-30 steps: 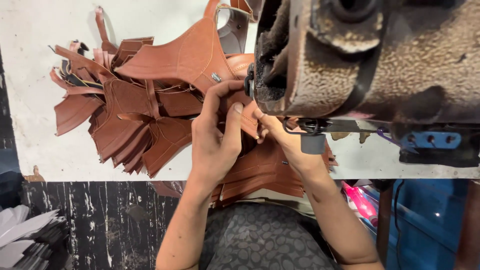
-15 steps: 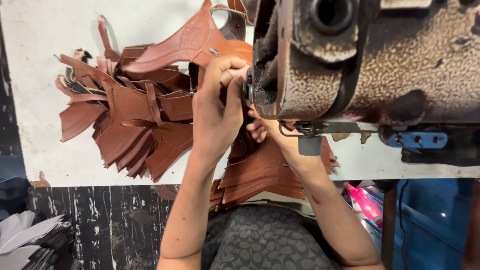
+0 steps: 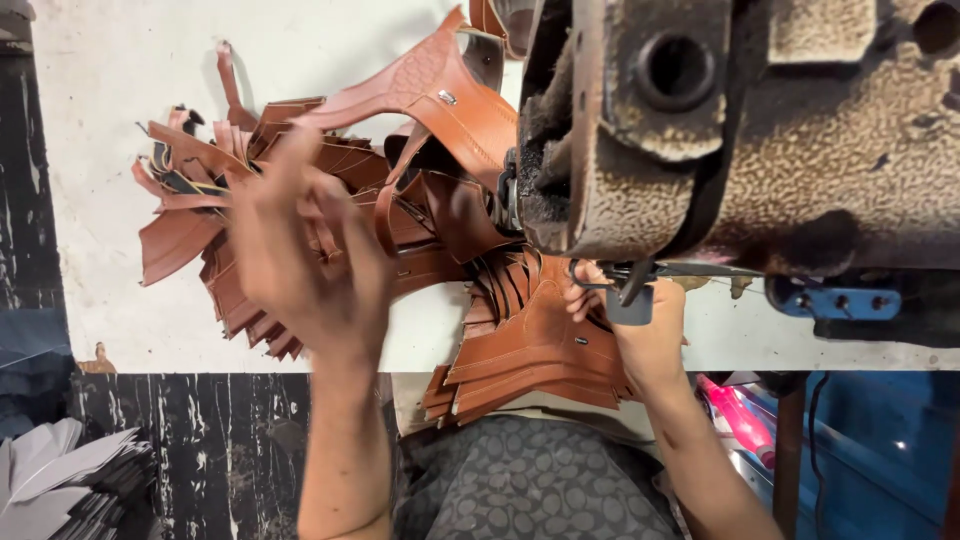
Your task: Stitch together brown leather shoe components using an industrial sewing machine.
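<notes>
The left hand [image 3: 300, 250] hovers blurred, fingers spread, grip empty, over the leather pile [image 3: 250, 210] on the counter [image 3: 130, 90]. The right hand [image 3: 640, 325] pinches a stack of brown pieces [image 3: 530, 340] under the sewing machine [image 3: 740, 140], nearer the needle; the stack lies just left of it.

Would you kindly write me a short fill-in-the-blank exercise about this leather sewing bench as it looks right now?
1. The cut leather pieces piled on the white table are ____ in colour.
2. The blurred left hand is raised over the ____ of leather pieces.
3. The right hand sits under the head of the ____ machine.
4. The stool leg by the person's lap is bright ____.

Missing words: brown; pile; sewing; pink
</notes>
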